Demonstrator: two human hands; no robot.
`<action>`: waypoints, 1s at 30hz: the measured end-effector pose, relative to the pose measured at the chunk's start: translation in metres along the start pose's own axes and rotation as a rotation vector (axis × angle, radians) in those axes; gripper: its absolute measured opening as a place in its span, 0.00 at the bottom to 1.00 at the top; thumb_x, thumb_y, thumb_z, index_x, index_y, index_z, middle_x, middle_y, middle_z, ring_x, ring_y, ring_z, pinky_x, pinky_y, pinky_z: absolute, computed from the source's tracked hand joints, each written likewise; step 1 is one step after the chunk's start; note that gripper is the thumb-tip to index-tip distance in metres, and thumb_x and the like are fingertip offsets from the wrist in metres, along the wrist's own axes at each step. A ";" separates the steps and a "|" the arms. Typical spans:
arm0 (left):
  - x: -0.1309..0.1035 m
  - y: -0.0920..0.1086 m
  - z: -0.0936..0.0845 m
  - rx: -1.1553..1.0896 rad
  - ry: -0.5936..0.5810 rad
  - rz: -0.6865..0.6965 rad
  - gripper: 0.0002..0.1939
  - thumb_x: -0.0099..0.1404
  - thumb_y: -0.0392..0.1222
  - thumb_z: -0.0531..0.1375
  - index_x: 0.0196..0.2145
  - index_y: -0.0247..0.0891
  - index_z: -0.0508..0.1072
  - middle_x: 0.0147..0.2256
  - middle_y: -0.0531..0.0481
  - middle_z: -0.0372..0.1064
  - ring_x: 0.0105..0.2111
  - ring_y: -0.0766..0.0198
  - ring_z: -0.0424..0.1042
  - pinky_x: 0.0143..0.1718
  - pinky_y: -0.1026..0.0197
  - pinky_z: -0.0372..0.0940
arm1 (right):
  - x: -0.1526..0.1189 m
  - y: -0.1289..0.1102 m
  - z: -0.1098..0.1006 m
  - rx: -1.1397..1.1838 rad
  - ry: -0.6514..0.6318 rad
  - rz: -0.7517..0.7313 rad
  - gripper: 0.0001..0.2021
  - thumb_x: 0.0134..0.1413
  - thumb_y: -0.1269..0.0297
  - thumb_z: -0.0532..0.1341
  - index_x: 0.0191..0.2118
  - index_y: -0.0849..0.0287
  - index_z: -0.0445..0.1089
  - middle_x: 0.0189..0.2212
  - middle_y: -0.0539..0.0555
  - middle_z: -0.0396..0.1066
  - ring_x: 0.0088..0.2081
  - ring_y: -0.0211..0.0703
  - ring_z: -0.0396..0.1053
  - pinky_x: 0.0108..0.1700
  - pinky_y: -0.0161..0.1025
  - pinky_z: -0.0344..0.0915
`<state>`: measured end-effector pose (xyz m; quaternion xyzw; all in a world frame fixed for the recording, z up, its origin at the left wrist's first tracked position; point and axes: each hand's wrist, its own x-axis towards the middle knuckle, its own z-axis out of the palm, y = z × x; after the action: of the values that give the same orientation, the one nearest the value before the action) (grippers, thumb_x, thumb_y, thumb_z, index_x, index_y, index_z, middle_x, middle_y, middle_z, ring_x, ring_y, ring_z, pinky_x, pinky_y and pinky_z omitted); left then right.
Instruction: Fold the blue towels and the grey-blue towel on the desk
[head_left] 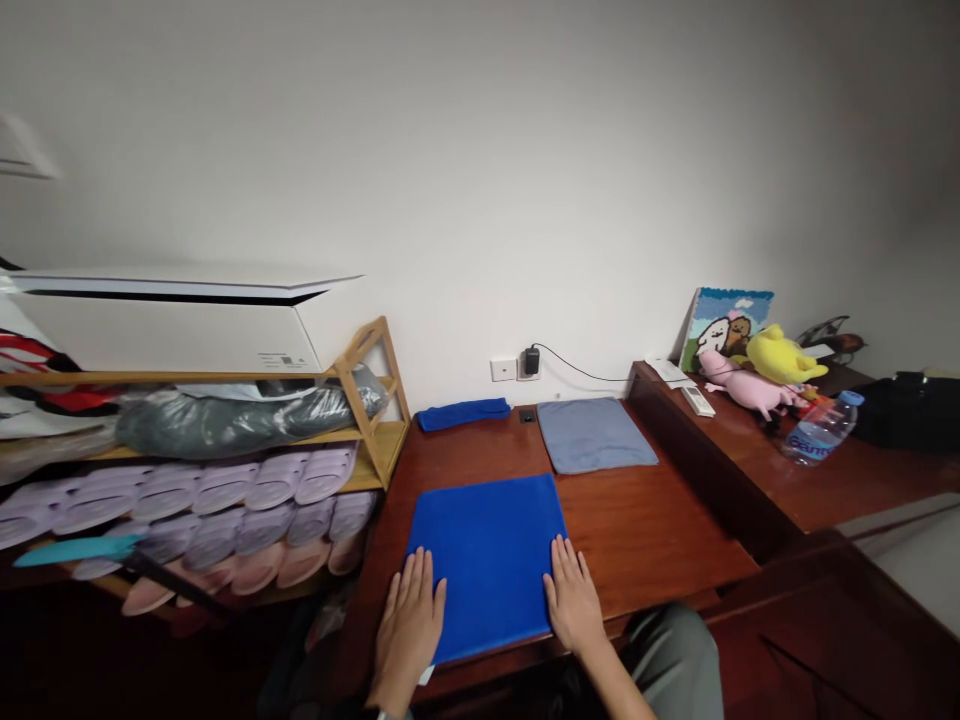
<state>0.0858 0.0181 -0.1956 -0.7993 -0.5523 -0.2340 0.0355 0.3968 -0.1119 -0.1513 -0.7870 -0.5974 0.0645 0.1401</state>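
A square blue cloth [487, 560] lies spread flat on the reddish-brown wooden table [637, 530]. My left hand [411, 620] rests flat on its left edge, fingers extended and pointing away from me. On the right edge lies my right hand [576, 600], also flat, its fingers stretched out. A small white tag [427, 675] sticks out at the cloth's near left corner. Farther back, a folded blue cloth [463, 413] sits by the wall, and a grey-blue cloth [596, 435] is laid out to its right. Neither hand touches these two.
On the left stands a wooden rack [386, 440] with slippers [225, 485] and a white box [172, 325]. A higher surface at right holds a plastic bottle [821, 430], plush toys [784, 355], a remote [698, 402] and a picture [727, 325]. A charger [532, 360] is plugged into the wall.
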 end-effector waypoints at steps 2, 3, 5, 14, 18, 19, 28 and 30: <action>0.005 0.014 -0.005 -0.011 0.015 0.028 0.38 0.80 0.55 0.40 0.78 0.30 0.57 0.74 0.34 0.63 0.75 0.44 0.62 0.76 0.37 0.55 | -0.002 0.002 0.001 0.018 -0.011 -0.009 0.33 0.80 0.50 0.41 0.81 0.57 0.50 0.80 0.52 0.45 0.81 0.50 0.46 0.80 0.51 0.48; 0.009 0.027 -0.007 -0.024 0.015 0.052 0.38 0.81 0.54 0.40 0.78 0.30 0.57 0.74 0.34 0.62 0.75 0.45 0.61 0.77 0.37 0.55 | -0.002 0.002 0.001 0.024 -0.016 -0.011 0.33 0.80 0.50 0.41 0.81 0.57 0.49 0.80 0.52 0.45 0.81 0.50 0.46 0.81 0.51 0.47; 0.019 0.066 -0.010 -0.064 -0.018 0.136 0.35 0.82 0.53 0.41 0.78 0.33 0.57 0.75 0.37 0.60 0.76 0.47 0.59 0.77 0.39 0.56 | -0.001 0.001 0.001 0.025 -0.019 -0.008 0.33 0.80 0.51 0.41 0.81 0.57 0.50 0.80 0.52 0.44 0.81 0.51 0.46 0.81 0.52 0.48; 0.036 0.156 0.016 -0.157 -0.190 0.354 0.32 0.82 0.54 0.44 0.77 0.40 0.60 0.74 0.41 0.63 0.74 0.49 0.63 0.75 0.41 0.60 | 0.000 0.002 0.003 0.014 0.022 -0.015 0.32 0.81 0.50 0.41 0.80 0.57 0.53 0.80 0.52 0.47 0.80 0.50 0.47 0.80 0.50 0.49; 0.022 0.060 0.019 -0.060 -0.111 0.117 0.37 0.81 0.58 0.41 0.77 0.36 0.61 0.74 0.37 0.63 0.75 0.44 0.62 0.74 0.36 0.59 | 0.000 0.005 0.007 0.017 0.012 -0.006 0.32 0.80 0.51 0.41 0.81 0.55 0.50 0.80 0.50 0.46 0.81 0.49 0.46 0.81 0.49 0.48; 0.017 0.035 0.018 -0.039 -0.069 0.054 0.38 0.80 0.59 0.40 0.77 0.35 0.59 0.74 0.36 0.64 0.75 0.43 0.62 0.74 0.35 0.58 | -0.001 0.005 0.009 0.016 0.002 -0.003 0.32 0.80 0.51 0.41 0.81 0.56 0.50 0.80 0.50 0.45 0.81 0.49 0.46 0.81 0.49 0.48; -0.007 -0.023 0.010 -0.010 -0.007 -0.021 0.42 0.79 0.60 0.38 0.79 0.31 0.55 0.74 0.36 0.64 0.75 0.46 0.62 0.75 0.42 0.58 | 0.060 -0.008 -0.016 -0.022 -0.003 0.008 0.33 0.78 0.58 0.40 0.81 0.60 0.50 0.80 0.54 0.47 0.81 0.50 0.46 0.81 0.50 0.44; -0.006 -0.019 0.008 -0.003 -0.012 -0.014 0.42 0.79 0.60 0.39 0.78 0.31 0.56 0.75 0.36 0.63 0.75 0.46 0.61 0.76 0.41 0.57 | 0.097 -0.016 -0.031 -0.027 -0.006 -0.027 0.33 0.79 0.58 0.40 0.81 0.63 0.49 0.81 0.55 0.45 0.81 0.48 0.44 0.81 0.49 0.42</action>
<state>0.0697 0.0225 -0.2091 -0.7970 -0.5576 -0.2303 0.0293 0.4174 -0.0198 -0.1107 -0.7806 -0.6090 0.0568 0.1288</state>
